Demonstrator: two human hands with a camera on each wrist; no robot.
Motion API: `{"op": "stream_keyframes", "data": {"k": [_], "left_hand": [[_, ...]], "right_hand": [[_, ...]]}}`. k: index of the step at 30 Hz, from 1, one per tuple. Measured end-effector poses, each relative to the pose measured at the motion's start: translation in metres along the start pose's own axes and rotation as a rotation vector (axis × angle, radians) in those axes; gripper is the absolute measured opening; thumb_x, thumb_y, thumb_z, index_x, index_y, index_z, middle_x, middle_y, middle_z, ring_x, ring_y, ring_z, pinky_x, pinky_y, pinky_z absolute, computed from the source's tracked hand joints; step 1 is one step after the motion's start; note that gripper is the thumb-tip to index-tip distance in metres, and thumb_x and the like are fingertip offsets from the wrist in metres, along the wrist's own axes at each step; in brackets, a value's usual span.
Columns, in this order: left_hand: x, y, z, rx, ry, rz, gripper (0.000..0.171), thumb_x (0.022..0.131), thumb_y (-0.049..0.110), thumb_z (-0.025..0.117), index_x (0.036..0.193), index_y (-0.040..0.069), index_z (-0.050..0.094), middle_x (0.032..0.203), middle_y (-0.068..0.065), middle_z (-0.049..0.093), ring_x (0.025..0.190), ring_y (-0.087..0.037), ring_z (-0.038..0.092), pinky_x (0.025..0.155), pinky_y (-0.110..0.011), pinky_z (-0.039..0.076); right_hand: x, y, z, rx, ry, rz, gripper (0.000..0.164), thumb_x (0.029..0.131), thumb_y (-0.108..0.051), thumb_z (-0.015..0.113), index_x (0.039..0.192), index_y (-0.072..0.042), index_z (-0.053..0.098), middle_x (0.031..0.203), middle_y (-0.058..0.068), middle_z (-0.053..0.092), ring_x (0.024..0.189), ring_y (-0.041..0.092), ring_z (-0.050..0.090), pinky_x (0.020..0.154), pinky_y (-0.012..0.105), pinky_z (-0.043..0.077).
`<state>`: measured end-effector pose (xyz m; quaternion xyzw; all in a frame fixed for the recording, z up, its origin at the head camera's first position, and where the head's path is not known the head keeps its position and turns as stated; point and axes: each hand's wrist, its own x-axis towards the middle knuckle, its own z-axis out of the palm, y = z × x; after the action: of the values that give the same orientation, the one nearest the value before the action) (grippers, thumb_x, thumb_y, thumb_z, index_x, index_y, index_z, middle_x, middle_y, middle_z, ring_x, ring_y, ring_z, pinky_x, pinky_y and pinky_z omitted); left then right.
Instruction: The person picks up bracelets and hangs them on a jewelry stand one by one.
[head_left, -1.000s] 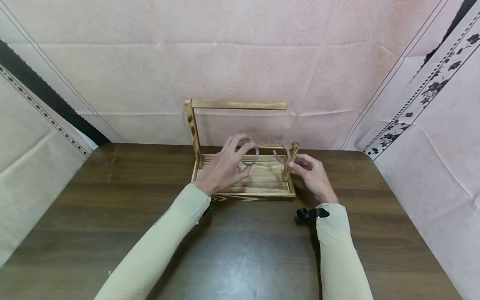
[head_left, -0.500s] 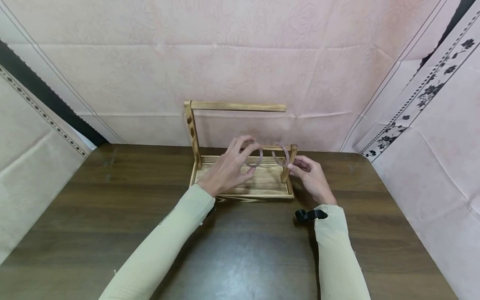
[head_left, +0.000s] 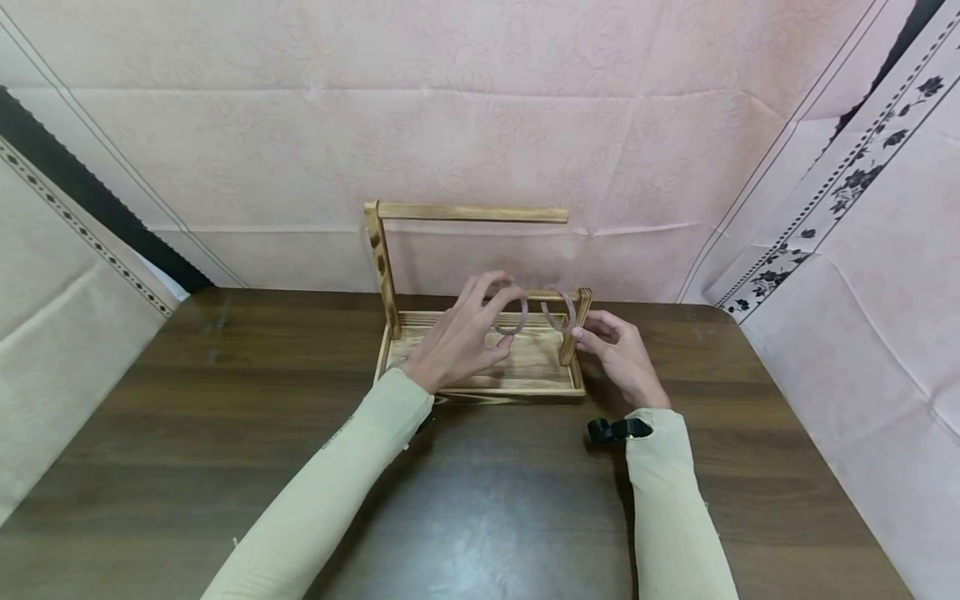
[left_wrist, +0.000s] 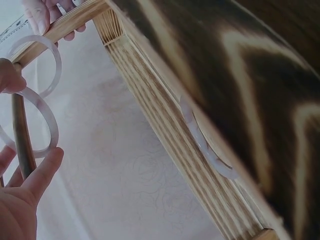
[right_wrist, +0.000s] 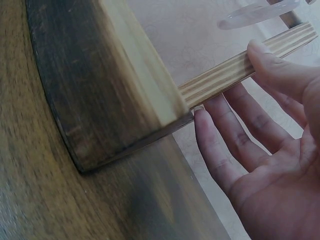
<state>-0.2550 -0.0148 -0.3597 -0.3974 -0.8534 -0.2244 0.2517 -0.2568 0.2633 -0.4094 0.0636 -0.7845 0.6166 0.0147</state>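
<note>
A wooden display stand has a tray base, a tall left post with a top bar, and a short right post carrying a lower bar. My left hand pinches a pale lilac bangle between thumb and fingers, and the ring encircles the lower bar. A second bangle hangs round that bar close to the short post. My right hand grips the short post, thumb on one face and fingers behind. A third bangle lies in the tray, largely hidden by my left arm in the head view.
The stand sits near the back edge of a dark wooden table. Behind it hangs a pale pink cloth, with patterned cloth at the right. A black strap circles my right wrist.
My left hand and its bangle have shifted slightly right along the lower bar, towards the second bangle. My right hand keeps its grip on the short post.
</note>
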Motion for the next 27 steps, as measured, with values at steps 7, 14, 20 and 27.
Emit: {"op": "stream_keyframes", "data": {"k": [7, 14, 20, 27], "left_hand": [[0.0016, 0.0008, 0.0027, -0.001, -0.001, -0.001, 0.061, 0.085, 0.013, 0.077, 0.141, 0.016, 0.052, 0.144, -0.011, 0.046, 0.129, -0.026, 0.048, 0.093, -0.029, 0.059], [0.0033, 0.0021, 0.0046, -0.007, -0.010, -0.006, 0.061, 0.086, 0.014, 0.076, 0.141, 0.016, 0.051, 0.144, -0.011, 0.046, 0.127, -0.024, 0.049, 0.089, -0.026, 0.060], [0.0042, 0.0023, 0.0042, -0.018, -0.016, -0.013, 0.060, 0.086, 0.016, 0.076, 0.141, 0.016, 0.051, 0.144, -0.012, 0.046, 0.127, -0.025, 0.049, 0.086, -0.027, 0.061], [0.0061, 0.0025, 0.0054, -0.015, -0.022, -0.017, 0.060, 0.086, 0.017, 0.078, 0.140, 0.016, 0.052, 0.143, -0.012, 0.047, 0.127, -0.025, 0.050, 0.090, -0.027, 0.061]], "right_hand": [[-0.0003, -0.0002, 0.0003, 0.000, 0.008, 0.005, 0.038, 0.100, -0.021, 0.068, 0.132, -0.002, 0.061, 0.121, 0.010, 0.067, 0.104, 0.009, 0.068, 0.091, 0.024, 0.061], [-0.0009, -0.0012, 0.0008, -0.008, 0.011, -0.001, 0.039, 0.099, -0.023, 0.069, 0.132, -0.003, 0.062, 0.119, 0.006, 0.068, 0.104, 0.009, 0.068, 0.096, 0.033, 0.061], [-0.0007, -0.0011, 0.0012, -0.005, 0.011, 0.007, 0.040, 0.099, -0.024, 0.069, 0.132, -0.003, 0.061, 0.120, 0.006, 0.068, 0.104, 0.008, 0.068, 0.092, 0.026, 0.061], [-0.0014, -0.0012, 0.0010, -0.009, 0.007, 0.002, 0.041, 0.100, -0.026, 0.068, 0.134, -0.004, 0.061, 0.121, 0.005, 0.068, 0.106, 0.009, 0.067, 0.094, 0.028, 0.061]]}}
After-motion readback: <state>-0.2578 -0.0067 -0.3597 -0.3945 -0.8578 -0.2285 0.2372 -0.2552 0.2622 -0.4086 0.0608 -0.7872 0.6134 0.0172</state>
